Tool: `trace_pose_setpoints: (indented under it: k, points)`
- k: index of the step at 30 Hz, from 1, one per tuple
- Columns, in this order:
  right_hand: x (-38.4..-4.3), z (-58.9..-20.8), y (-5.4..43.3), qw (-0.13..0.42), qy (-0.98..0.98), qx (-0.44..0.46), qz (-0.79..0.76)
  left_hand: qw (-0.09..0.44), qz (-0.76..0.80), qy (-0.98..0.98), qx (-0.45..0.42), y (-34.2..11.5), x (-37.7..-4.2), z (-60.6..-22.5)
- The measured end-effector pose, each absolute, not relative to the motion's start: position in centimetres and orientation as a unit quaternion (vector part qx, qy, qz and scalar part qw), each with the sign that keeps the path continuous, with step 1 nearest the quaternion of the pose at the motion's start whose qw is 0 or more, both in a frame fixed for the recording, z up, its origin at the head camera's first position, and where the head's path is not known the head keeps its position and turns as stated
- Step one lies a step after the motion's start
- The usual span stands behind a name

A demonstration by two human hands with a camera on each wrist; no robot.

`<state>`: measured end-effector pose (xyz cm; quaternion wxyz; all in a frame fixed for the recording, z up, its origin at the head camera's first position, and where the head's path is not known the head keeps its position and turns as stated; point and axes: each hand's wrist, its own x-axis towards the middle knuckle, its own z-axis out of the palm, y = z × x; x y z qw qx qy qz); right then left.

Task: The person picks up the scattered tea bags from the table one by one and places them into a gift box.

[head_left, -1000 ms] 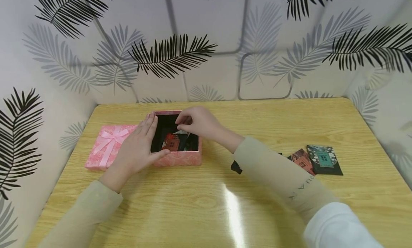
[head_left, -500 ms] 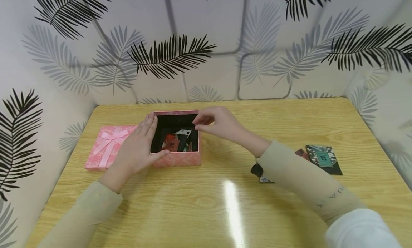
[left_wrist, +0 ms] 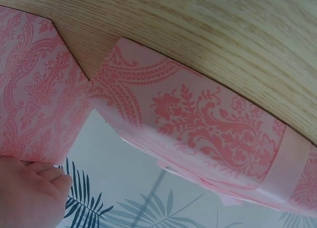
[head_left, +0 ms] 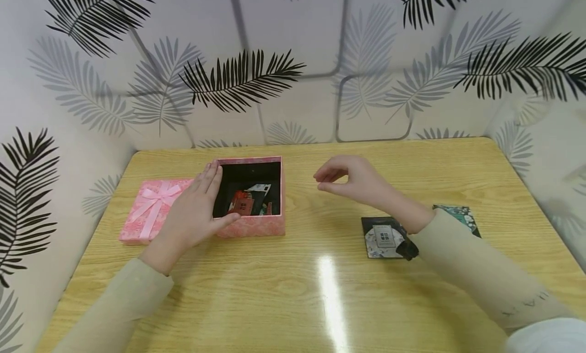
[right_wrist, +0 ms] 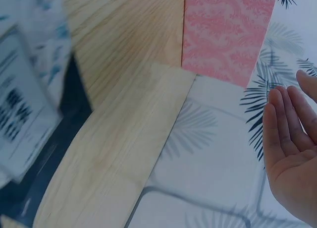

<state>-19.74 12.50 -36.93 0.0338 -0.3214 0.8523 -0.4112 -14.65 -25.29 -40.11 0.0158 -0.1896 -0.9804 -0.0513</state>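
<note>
1. The box (head_left: 249,227) stood open, left on the table (head_left: 274,302), with packets (head_left: 241,205) inside.
2. The left hand (head_left: 194,198) lay against its left wall, fingers straight, not gripping.
3. The right hand (head_left: 354,180) hung right of the box, fingers loosely bent, visibly holding nothing.
4. Progress, as judged: partial. At least two outer packets (head_left: 383,238) lay right; the lid (head_left: 137,226) lay off, left.
5. Bare tabletop separated box and outer packets; the table's far edge ran near the box.
</note>
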Motion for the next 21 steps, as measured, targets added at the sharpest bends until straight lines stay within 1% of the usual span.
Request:
trace_pose_setpoints:
  k: [12,21]
  points:
    - [-19.1,-38.1,17.7,0.003,0.870,-0.303,-0.389,0.013,-0.047,-0.980,-0.190,-25.4,-14.6,-40.1]
    - [-18.3,-38.9,20.4,0.003,0.882,-0.284,-0.376,0.016,-0.053,-0.980,-0.192,-25.4,-14.7,-40.1]
